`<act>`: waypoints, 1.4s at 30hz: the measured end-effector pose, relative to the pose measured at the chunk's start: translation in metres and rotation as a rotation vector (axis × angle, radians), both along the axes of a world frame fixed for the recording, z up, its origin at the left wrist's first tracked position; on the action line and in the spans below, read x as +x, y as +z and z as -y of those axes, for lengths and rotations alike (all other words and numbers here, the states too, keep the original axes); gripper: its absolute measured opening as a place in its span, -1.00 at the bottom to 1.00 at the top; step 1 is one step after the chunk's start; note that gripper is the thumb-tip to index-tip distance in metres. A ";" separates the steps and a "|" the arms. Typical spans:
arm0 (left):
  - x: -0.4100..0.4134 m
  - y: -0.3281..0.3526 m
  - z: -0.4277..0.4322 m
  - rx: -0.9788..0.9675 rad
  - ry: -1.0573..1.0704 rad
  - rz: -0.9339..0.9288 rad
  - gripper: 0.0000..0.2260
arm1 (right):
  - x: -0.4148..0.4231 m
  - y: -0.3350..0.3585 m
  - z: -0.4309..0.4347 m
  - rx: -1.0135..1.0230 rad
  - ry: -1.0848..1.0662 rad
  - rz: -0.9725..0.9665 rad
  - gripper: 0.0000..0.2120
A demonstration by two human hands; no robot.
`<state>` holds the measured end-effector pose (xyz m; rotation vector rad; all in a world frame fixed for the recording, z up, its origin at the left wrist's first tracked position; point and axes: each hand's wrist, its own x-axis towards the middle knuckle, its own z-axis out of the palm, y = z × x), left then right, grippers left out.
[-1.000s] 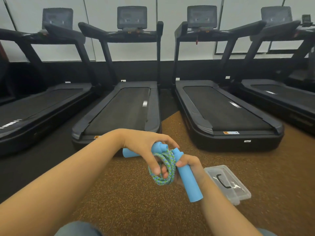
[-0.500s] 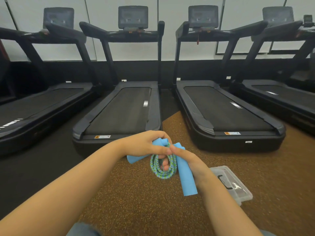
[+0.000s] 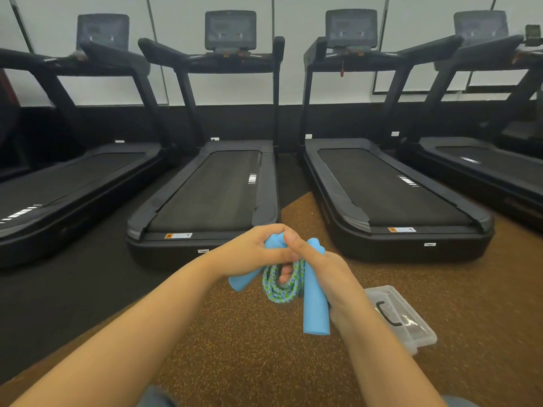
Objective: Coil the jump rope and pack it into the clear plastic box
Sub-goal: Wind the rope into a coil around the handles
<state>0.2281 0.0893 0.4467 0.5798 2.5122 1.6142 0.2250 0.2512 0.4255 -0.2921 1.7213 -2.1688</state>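
Together, braided rope coils, foam handles.

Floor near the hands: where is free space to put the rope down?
The brown floor below the hands, between the two forearms, is bare. A bare strip also lies beyond the box, before the right treadmill. By the right hand it is crowded: the box lies just right of that wrist. Both hands hold the coiled rope.

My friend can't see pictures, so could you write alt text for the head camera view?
Two bare hands, left hand and right hand, hold a coiled jump rope with blue handles above brown floor; a clear plastic box lies closed beside them, treadmills behind.
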 end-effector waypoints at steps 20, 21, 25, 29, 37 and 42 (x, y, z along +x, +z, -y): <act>0.008 -0.022 -0.027 -0.219 0.351 -0.084 -0.47 | -0.019 -0.012 -0.016 0.003 0.036 0.088 -0.55; 0.008 -0.023 -0.028 -0.247 0.379 -0.100 -0.49 | -0.019 -0.011 -0.016 0.009 0.047 0.085 -0.56; 0.012 -0.021 -0.032 -0.273 0.402 -0.084 -0.42 | -0.025 -0.011 -0.017 0.075 0.078 0.025 -0.53; 0.012 -0.014 -0.028 -0.268 0.508 -0.130 -0.53 | -0.026 -0.017 -0.021 0.056 0.137 0.054 -0.18; 0.011 -0.022 -0.028 -0.079 0.680 -0.182 -0.53 | -0.013 -0.035 -0.028 0.035 0.215 -0.186 -0.44; 0.008 -0.025 -0.030 0.048 0.652 -0.073 -0.58 | -0.011 -0.035 -0.024 0.052 0.143 -0.226 -0.45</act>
